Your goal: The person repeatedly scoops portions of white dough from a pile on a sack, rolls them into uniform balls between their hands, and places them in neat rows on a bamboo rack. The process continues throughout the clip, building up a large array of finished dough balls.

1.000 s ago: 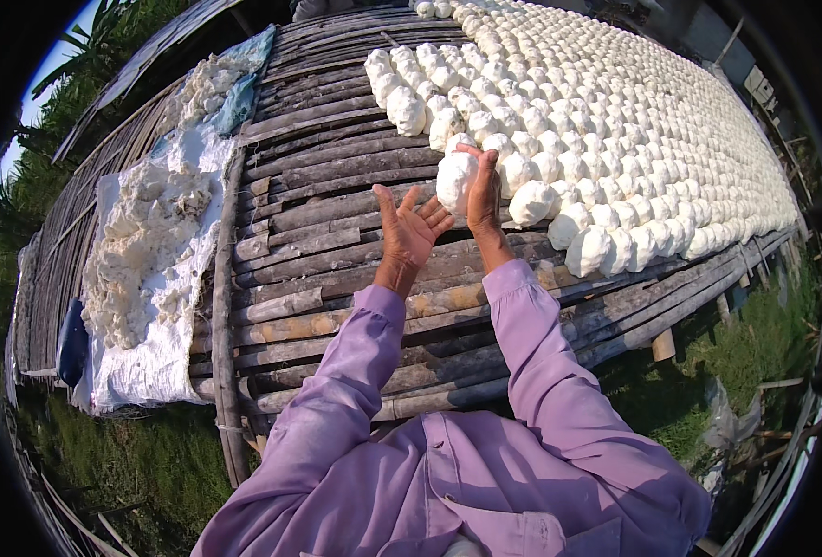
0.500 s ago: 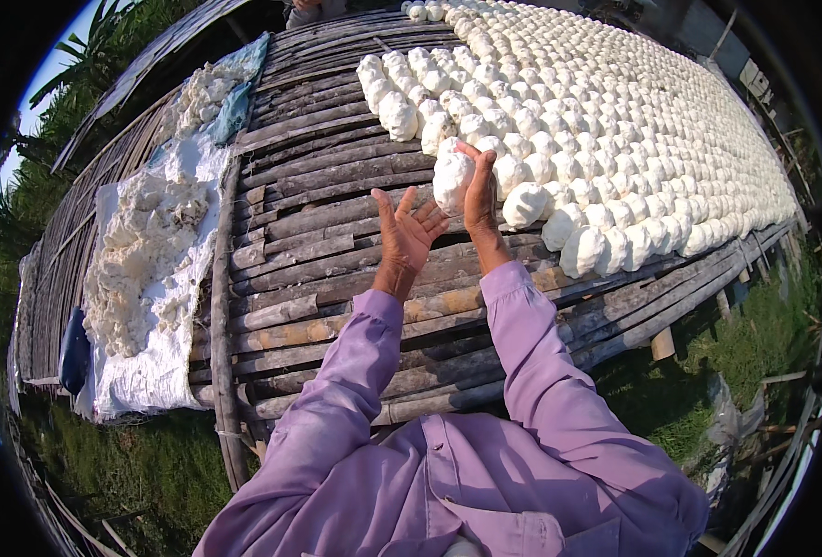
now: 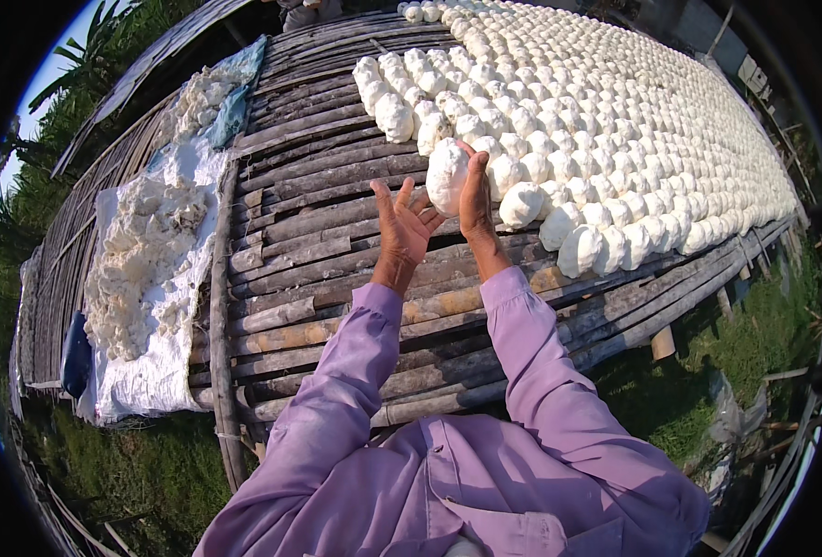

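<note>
Head view: our right hand (image 3: 475, 197) cups the white lump (image 3: 447, 175); our left hand (image 3: 403, 227), fingers spread, touches its near-left side.

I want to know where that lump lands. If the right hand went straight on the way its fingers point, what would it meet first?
Probably the near white lumps in the rows beyond the right hand, though depth is unclear.

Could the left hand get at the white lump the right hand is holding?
Probably yes. The left hand is open, palm up, just beside the lump in the right hand. Its fingertips nearly touch the lump, and nothing lies between them.
</note>
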`<state>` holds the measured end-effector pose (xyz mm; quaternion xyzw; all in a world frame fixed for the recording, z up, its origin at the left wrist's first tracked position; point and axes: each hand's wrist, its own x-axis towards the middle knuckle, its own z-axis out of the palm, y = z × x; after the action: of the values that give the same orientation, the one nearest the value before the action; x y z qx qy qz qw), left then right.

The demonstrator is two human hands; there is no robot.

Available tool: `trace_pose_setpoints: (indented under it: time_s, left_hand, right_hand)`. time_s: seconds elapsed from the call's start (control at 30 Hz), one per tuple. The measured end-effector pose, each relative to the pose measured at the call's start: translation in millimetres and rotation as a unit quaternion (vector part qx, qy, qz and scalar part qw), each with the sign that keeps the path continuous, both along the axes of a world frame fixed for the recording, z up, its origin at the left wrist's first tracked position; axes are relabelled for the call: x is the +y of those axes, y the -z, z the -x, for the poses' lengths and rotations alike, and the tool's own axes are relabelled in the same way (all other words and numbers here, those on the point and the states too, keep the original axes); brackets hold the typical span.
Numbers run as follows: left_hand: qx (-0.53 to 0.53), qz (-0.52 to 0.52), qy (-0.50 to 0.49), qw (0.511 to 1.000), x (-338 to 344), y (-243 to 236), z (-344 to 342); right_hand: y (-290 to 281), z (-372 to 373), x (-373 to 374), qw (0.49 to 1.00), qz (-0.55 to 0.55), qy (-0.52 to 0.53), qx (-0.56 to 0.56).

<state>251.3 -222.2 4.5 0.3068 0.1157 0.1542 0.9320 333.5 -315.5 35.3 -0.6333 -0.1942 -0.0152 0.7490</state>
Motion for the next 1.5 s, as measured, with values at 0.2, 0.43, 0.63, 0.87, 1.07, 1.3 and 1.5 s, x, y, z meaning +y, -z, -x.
trace_pose_setpoints:
  time_s: [0.2,0.43,0.63,0.87,1.07,1.3,1.5]
  left_hand:
    - [0.052,0.021,-0.048,0.997,1.1,6.8,3.8]
    - [0.054,0.049,0.031,0.997,-26.3,18.8,34.4]
    - [0.053,-0.06,0.088,0.993,-22.4,36.9,61.0]
    - [0.077,-0.149,0.088,0.982,25.8,8.6,88.8]
    - [0.064,-0.214,0.019,0.975,108.5,-24.2,165.5]
    - [0.15,-0.412,-0.162,0.884,242.8,-45.5,345.0]
    - [0.52,-0.665,-0.112,0.524,306.7,24.5,501.1]
  right_hand:
    - [1.0,34.6,-21.8,0.995,0.073,-0.009,-0.071]
    - [43.2,42.4,-19.2,0.981,-0.169,0.013,0.098]
    - [85.7,71.9,-58.7,0.988,0.079,-0.133,0.014]
    - [115.7,22.8,-66.4,0.989,0.004,0.081,0.127]
    - [156.1,-22.2,-42.3,0.904,0.338,0.261,0.025]
    - [94.7,-18.8,-32.8,0.815,0.498,0.295,-0.023]
    - [65.0,105.2,215.9,0.947,0.271,-0.08,-0.156]
